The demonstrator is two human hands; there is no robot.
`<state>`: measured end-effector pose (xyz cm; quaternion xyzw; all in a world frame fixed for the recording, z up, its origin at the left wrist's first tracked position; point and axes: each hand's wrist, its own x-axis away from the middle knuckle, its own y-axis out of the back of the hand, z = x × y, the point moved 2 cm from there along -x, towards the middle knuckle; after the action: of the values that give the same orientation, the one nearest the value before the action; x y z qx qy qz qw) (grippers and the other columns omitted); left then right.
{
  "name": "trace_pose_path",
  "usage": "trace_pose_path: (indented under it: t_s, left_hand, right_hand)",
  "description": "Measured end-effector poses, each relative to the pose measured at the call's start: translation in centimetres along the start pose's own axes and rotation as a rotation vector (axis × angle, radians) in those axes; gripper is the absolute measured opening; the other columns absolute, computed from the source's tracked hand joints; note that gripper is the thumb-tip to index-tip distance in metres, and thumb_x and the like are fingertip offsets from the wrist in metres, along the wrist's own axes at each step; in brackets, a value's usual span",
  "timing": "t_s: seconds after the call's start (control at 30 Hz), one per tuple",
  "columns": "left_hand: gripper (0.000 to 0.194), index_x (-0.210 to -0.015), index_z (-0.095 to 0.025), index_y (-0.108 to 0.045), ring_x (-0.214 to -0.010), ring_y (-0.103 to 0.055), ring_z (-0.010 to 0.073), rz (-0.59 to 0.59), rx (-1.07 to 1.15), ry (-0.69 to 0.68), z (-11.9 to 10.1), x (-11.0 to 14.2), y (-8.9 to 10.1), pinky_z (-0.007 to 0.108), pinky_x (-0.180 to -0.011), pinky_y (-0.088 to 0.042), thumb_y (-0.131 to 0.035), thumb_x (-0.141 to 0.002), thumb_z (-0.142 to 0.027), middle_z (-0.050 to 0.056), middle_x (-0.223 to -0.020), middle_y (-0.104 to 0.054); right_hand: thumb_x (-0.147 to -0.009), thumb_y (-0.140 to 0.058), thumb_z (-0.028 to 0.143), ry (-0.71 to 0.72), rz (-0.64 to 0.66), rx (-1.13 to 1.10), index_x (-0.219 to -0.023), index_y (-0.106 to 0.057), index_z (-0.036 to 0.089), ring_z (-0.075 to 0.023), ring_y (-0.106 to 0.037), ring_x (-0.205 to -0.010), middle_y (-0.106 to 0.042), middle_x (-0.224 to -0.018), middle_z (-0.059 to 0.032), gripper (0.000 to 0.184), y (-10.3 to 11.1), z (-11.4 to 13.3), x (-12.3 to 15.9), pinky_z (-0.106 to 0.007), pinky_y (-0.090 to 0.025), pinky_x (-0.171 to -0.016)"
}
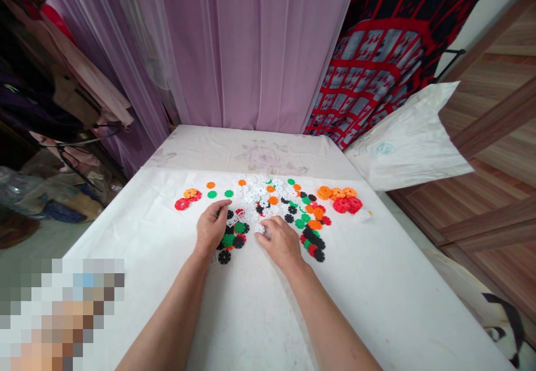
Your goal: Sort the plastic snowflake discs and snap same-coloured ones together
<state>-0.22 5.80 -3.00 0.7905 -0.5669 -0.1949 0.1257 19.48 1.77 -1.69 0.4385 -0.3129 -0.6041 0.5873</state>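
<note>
A heap of notched, flower-shaped plastic discs lies on the white-covered table; the white discs (257, 188) are piled in the middle. My right hand (282, 242) pinches a white disc (259, 228) between thumb and fingers at the near edge of the heap. To the left, my left hand (211, 226) is closed, with its fingers drawn together. A bit of dark green shows inside its grip, but what it holds is mostly hidden. Beside that hand lie green discs (228, 240) and a black disc (224, 257). More black discs (319, 243) with red and green ones lie right of my right hand.
Orange discs (324, 193) and red discs (347, 205) are grouped at the right; red discs (182, 204) also lie at the left. A white plastic bag (412, 142) stands past the table's right edge. Behind the table (251, 309) hangs a purple curtain (247, 47).
</note>
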Motion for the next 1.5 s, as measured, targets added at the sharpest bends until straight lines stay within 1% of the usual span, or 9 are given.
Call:
trace_pose_path:
  t_s: [0.3, 0.47, 0.57, 0.7, 0.8, 1.07, 1.2, 1.33, 1.5]
  left_hand:
    - [0.035, -0.100, -0.021, -0.073, -0.074, -0.064, 0.0171, -0.015, 0.105, 0.054, -0.2, 0.1, 0.2, 0.032, -0.077, -0.051, -0.051, -0.080, -0.039, 0.001, -0.081, -0.072]
    - [0.033, -0.097, -0.020, -0.072, -0.099, -0.065, 0.0197, -0.093, 0.347, 0.120, -0.2, -0.3, 0.6, 0.035, -0.093, -0.049, -0.056, -0.076, -0.039, 0.004, -0.103, -0.074]
    - [0.031, -0.097, -0.019, -0.071, -0.107, -0.064, 0.0215, -0.129, 0.398, 0.122, -0.1, -0.9, 1.4, 0.039, -0.100, -0.046, -0.057, -0.075, -0.037, 0.006, -0.109, -0.073]
    - [0.030, -0.100, -0.023, -0.071, -0.106, -0.065, 0.0229, -0.158, 0.162, 0.022, 0.3, -1.3, 2.5, 0.043, -0.101, -0.046, -0.054, -0.081, -0.037, 0.004, -0.106, -0.074]
    - [0.030, -0.103, -0.025, -0.072, -0.104, -0.065, 0.0236, -0.091, -0.050, -0.065, 0.6, -1.1, 2.5, 0.042, -0.099, -0.048, -0.053, -0.083, -0.037, 0.003, -0.104, -0.074]
    - [0.038, -0.116, -0.025, -0.068, -0.105, -0.067, 0.0221, 0.009, -0.219, -0.118, 1.1, -2.9, 2.2, 0.038, -0.094, -0.052, -0.045, -0.089, -0.040, 0.004, -0.114, -0.072]
    - [0.049, -0.130, -0.019, -0.060, -0.131, -0.051, 0.0246, 0.208, -0.499, -0.300, -0.4, -6.9, 0.3, 0.038, -0.112, -0.038, -0.045, -0.091, -0.044, 0.010, -0.141, -0.057]
    - [0.064, -0.147, -0.019, -0.041, -0.146, -0.030, 0.0283, 0.387, -0.783, -0.264, -1.5, -10.4, -2.9, 0.043, -0.118, -0.026, -0.039, -0.094, -0.054, 0.011, -0.157, -0.034]
    - [0.073, -0.154, -0.022, -0.026, -0.150, -0.017, 0.0313, 0.542, -0.902, -0.266, -2.4, -11.2, -7.1, 0.055, -0.119, -0.014, -0.025, -0.094, -0.065, 0.010, -0.162, -0.020]
  right_hand:
    - [-0.079, -0.066, 0.030, 0.007, 0.021, 0.025, -0.099, -0.070, 0.029, -0.0177, -0.063, -0.092, -0.066, -0.102, -0.0011, 0.020, 0.1, 0.2, 0.0, -0.026, -0.045, -0.074]
    - [-0.079, -0.067, 0.030, 0.023, 0.005, -0.025, -0.101, -0.069, 0.026, -0.0192, -0.064, -0.094, -0.067, -0.105, -0.0027, 0.023, -0.2, -0.2, 0.1, -0.027, -0.047, -0.075]
    - [-0.084, -0.062, 0.030, 0.094, -0.085, -0.121, -0.104, -0.069, 0.025, -0.0170, -0.065, -0.088, -0.068, -0.103, -0.0024, 0.022, -0.1, -1.0, 0.1, -0.026, -0.048, -0.074]
    - [-0.090, -0.051, 0.026, 0.180, -0.332, -0.153, -0.099, -0.070, 0.022, -0.0170, -0.065, -0.086, -0.071, -0.097, -0.0047, 0.022, 0.7, -3.0, -0.2, -0.027, -0.049, -0.079]
    - [-0.090, -0.048, 0.026, 0.186, -0.479, -0.106, -0.095, -0.072, 0.021, -0.0197, -0.065, -0.090, -0.072, -0.096, -0.0073, 0.024, 1.4, -4.9, -0.4, -0.030, -0.050, -0.083]
    - [-0.087, -0.048, 0.031, 0.044, -0.613, -0.113, -0.088, -0.073, 0.021, -0.0213, -0.065, -0.089, -0.073, -0.093, -0.0076, 0.027, 2.7, -9.8, -0.5, -0.035, -0.052, -0.083]
    - [-0.086, -0.047, 0.034, -0.043, -0.657, -0.203, -0.087, -0.073, 0.020, -0.0225, -0.066, -0.090, -0.074, -0.094, -0.0085, 0.029, 2.6, -11.0, -0.4, -0.037, -0.052, -0.085]
    - [-0.085, -0.048, 0.039, -0.121, -0.673, -0.336, -0.086, -0.073, 0.020, -0.0227, -0.067, -0.089, -0.074, -0.091, -0.0088, 0.031, 2.5, -11.3, -0.4, -0.037, -0.052, -0.086]
    - [-0.081, -0.051, 0.045, -0.263, -0.651, -0.482, -0.086, -0.072, 0.019, -0.0225, -0.068, -0.085, -0.074, -0.091, -0.0087, 0.034, 2.4, -11.7, -0.4, -0.037, -0.053, -0.084]
